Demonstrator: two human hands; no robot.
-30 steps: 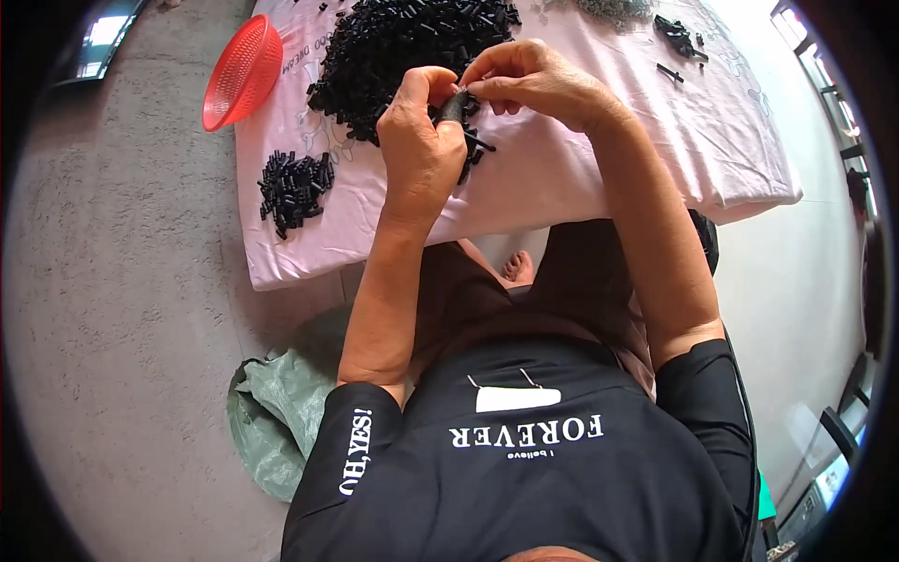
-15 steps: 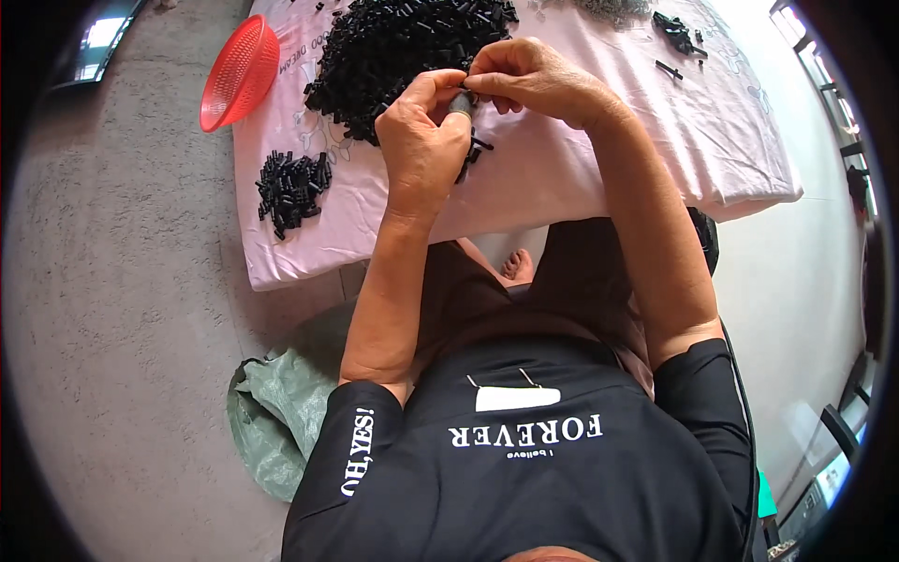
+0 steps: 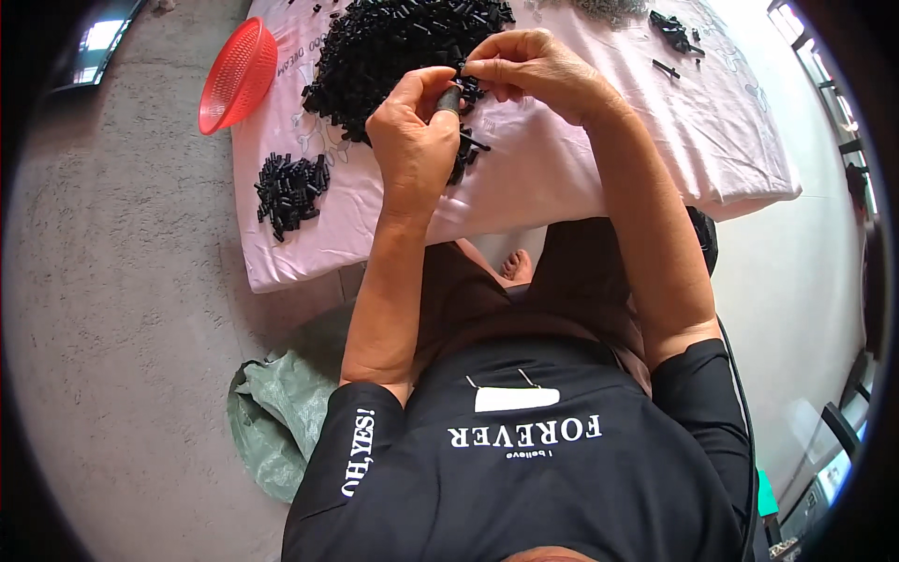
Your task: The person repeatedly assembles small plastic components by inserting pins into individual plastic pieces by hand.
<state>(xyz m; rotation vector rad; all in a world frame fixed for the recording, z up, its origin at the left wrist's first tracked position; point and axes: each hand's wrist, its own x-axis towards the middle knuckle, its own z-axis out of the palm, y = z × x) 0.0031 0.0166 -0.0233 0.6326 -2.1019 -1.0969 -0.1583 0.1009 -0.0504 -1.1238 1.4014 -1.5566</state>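
Observation:
My left hand (image 3: 417, 126) and my right hand (image 3: 538, 75) meet fingertip to fingertip over the near edge of a big pile of small black tubular parts (image 3: 393, 47). Each hand is closed in a pinch. A tiny dark piece shows between the fingertips; most of it is hidden, and its kind is too small to tell. A dark cover (image 3: 449, 99) wraps the left thumb. Just below the left hand lie several loose black parts (image 3: 468, 155). A smaller heap of short black tubes (image 3: 292, 192) rests at the table's left front.
A pink cloth (image 3: 552, 173) covers the table. A red perforated basket (image 3: 238, 77) leans at its left edge. Small clear pieces (image 3: 609, 9) and another black cluster (image 3: 676, 36) lie at the far right, near a single black part (image 3: 666, 68). A green sack (image 3: 281, 421) sits on the floor.
Both hands have shifted slightly left, and their fingertips have moved a little. The loose black parts below the left hand show more now.

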